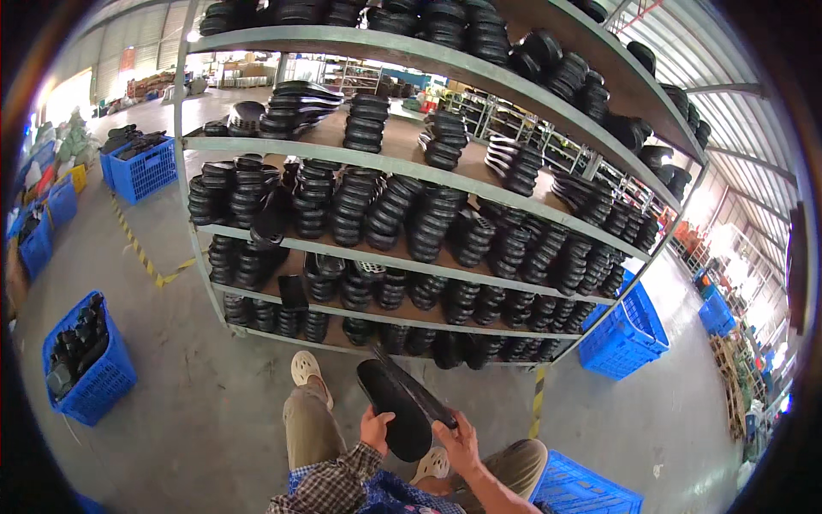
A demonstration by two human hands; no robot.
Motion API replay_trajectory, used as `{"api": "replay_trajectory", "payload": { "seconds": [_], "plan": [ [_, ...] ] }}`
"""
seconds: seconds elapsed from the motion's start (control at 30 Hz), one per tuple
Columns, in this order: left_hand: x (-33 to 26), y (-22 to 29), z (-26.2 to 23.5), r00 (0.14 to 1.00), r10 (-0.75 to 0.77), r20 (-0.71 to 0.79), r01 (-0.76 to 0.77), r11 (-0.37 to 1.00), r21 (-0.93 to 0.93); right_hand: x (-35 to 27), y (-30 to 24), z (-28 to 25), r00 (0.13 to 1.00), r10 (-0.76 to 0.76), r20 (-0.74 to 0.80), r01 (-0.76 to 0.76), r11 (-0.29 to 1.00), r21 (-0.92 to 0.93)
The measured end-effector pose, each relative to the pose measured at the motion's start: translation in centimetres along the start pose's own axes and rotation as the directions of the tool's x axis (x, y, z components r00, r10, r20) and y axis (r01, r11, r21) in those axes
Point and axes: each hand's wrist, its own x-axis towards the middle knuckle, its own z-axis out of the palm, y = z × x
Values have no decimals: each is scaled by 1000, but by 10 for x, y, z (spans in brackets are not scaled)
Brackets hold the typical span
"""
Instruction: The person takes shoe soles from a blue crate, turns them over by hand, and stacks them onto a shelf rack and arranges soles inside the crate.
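Note:
My left hand [375, 430] is closed around the edge of a broad black shoe sole [396, 415], its thumb on the flat face. A second, narrower-looking black sole [413, 385], seen nearly edge-on, lies against the first one. Its near end is gripped by my right hand [459, 442], fingers and thumb wrapped on it. Both soles slant up and away in front of my knees. Just beyond them stands a metal shelf rack [402, 159] filled with several rows of stacked black soles [437, 224].
A blue crate [120, 377] of black pieces stands on the floor at left. Another blue crate [144, 176] sits farther back. Right of the rack is a blue crate [632, 338]; one more [586, 488] is beside my right knee. Yellow-black floor tape [538, 403] runs nearby.

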Motion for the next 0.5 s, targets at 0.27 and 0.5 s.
{"api": "replay_trajectory", "payload": {
  "seconds": [0.27,0.5],
  "plan": [
    [23,-15,-31,984,168,-61,-167,986,21,70,-202,-43,588,-790,177,795,522,-309],
    [12,-6,-18,970,168,-176,-135,973,190,196,-412,-16,339,-938,-77,874,344,-344]
  ]
}}
